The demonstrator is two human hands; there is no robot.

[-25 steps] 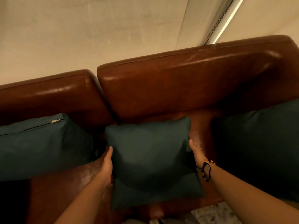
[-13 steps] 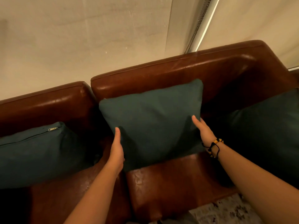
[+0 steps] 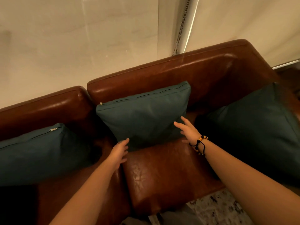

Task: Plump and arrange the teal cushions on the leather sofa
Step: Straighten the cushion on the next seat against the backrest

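Observation:
A teal cushion (image 3: 144,114) leans upright against the backrest of the brown leather sofa (image 3: 162,172), zip edge on top. My left hand (image 3: 119,151) is at its lower left corner, fingers apart, holding nothing. My right hand (image 3: 188,130), a beaded bracelet on its wrist, hovers at the lower right corner with fingers spread. A second teal cushion (image 3: 37,151) lies on the left seat, zip facing up. A third teal cushion (image 3: 253,132) leans in the sofa's right corner.
A cream wall (image 3: 73,38) rises behind the sofa, with a blind and its bead chain (image 3: 180,26) at the right. A patterned rug (image 3: 219,210) shows below the seat's front edge.
The middle cushion went from lying on the seat to standing against the backrest. Both hands have come off its sides and drawn back to its lower corners, fingers spread.

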